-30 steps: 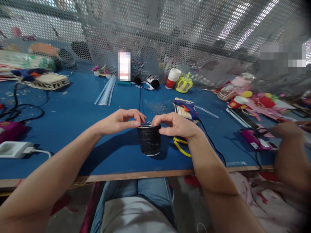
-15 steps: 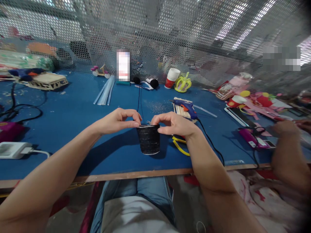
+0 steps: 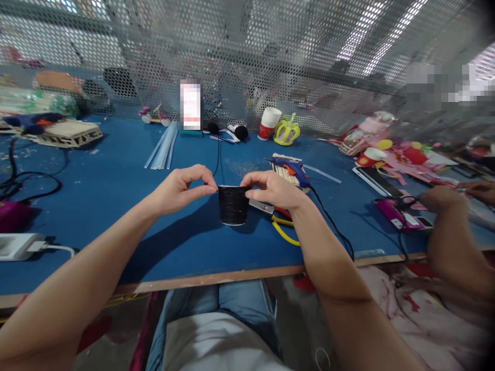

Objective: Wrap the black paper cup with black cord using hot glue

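Note:
A small cup with a black, thread-like covering point(image 3: 233, 207) is held upright in front of me, its pale bottom edge showing. My left hand point(image 3: 187, 188) pinches the left side of its rim between thumb and fingers. At the right side of the rim, my right hand point(image 3: 273, 188) is also closed in a pinch. Whether the cup's base rests on the table or hovers just over it, I cannot tell. Scissors with yellow and red handles point(image 3: 285, 233) lie beside the cup, partly under my right wrist.
A blue glue gun point(image 3: 296, 171) rests on a stick stand, its cord running to the front edge. Behind are glue sticks point(image 3: 162, 147), a phone point(image 3: 191, 105), stacked paper cups point(image 3: 268, 123) and a yellow crown-shaped piece point(image 3: 286, 130). Another person's arm point(image 3: 448, 221) is at right.
Both hands and the cup have shifted slightly away from the table's front edge. The cup's opening shows less, and the scissors' blades have come into sight.

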`<action>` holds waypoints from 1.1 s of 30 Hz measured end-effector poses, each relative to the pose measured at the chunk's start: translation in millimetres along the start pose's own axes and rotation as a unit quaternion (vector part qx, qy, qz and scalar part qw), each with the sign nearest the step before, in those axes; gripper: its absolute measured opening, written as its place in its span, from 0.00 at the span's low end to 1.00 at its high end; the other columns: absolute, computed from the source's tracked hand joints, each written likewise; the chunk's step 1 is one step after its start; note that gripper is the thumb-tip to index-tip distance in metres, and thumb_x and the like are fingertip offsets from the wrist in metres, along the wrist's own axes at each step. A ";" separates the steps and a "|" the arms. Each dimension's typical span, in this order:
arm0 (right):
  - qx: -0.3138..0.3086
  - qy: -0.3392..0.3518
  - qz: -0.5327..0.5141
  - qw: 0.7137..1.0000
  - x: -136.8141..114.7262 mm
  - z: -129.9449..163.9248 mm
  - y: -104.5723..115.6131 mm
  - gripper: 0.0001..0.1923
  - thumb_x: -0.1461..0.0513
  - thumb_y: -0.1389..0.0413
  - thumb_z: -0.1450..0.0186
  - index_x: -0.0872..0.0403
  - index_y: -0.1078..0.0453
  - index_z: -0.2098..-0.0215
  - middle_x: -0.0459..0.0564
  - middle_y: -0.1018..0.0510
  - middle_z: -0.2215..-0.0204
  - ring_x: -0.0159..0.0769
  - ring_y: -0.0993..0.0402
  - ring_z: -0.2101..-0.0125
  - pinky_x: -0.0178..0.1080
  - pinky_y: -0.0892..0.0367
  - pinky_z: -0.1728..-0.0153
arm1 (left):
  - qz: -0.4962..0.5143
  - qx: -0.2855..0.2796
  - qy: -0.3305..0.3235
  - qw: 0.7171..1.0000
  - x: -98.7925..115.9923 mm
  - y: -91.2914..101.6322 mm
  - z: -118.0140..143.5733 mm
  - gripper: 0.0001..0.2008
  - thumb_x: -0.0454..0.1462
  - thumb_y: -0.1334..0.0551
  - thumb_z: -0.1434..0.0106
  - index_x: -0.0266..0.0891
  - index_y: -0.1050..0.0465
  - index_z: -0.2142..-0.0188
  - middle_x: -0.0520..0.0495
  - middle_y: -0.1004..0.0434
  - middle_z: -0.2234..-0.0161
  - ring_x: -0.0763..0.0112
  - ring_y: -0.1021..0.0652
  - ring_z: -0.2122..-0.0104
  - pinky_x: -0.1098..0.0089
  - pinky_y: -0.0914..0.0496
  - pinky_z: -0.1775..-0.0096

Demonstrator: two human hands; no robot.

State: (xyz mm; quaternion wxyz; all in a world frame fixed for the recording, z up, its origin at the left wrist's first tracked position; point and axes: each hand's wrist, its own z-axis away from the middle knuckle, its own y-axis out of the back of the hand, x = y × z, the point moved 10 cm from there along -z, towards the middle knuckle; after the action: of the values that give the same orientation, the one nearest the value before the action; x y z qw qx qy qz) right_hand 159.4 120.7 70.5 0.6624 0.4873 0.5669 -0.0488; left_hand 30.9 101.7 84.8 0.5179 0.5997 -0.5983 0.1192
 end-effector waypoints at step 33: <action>0.004 0.022 -0.074 0.997 -3.7 0.2 -9.9 0.05 0.65 0.46 0.44 0.55 0.34 0.68 0.43 0.31 0.72 0.27 0.36 0.71 0.34 0.39 0.66 | -0.076 0.029 0.042 0.996 -16.6 6.5 -0.7 0.09 0.42 0.41 0.40 0.37 0.32 0.70 0.49 0.29 0.70 0.71 0.29 0.68 0.70 0.36 0.63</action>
State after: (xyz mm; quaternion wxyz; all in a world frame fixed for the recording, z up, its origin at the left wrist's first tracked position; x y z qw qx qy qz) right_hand 152.2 113.7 67.6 0.6420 0.4478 0.6159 -0.0891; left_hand 21.6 113.7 75.5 0.5324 0.6526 -0.5249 0.1225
